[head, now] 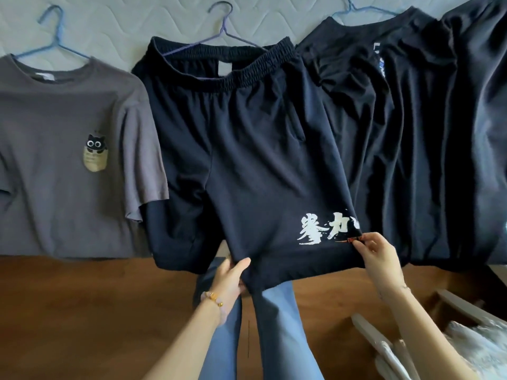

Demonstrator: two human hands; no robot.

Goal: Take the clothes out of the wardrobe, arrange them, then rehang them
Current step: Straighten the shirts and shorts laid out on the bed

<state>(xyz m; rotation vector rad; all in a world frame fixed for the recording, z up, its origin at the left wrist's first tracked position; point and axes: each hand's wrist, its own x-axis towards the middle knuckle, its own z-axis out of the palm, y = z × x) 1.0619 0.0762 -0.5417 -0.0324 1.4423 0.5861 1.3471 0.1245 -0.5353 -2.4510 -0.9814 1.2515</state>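
Navy shorts [247, 160] are laid on the bed [137, 17], hanger [227, 31] at the far waistband, with a grey T-shirt [63, 149] to the left. The near hem is gripped by the left hand [230, 281] and pinched by the right hand [378, 259]. An even nearward pull is advised, so creases are flattened.

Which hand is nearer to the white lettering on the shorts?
Right. The right hand pinches the shorts just right of the white lettering; the left hand grips their bottom edge further off, below and left of it.
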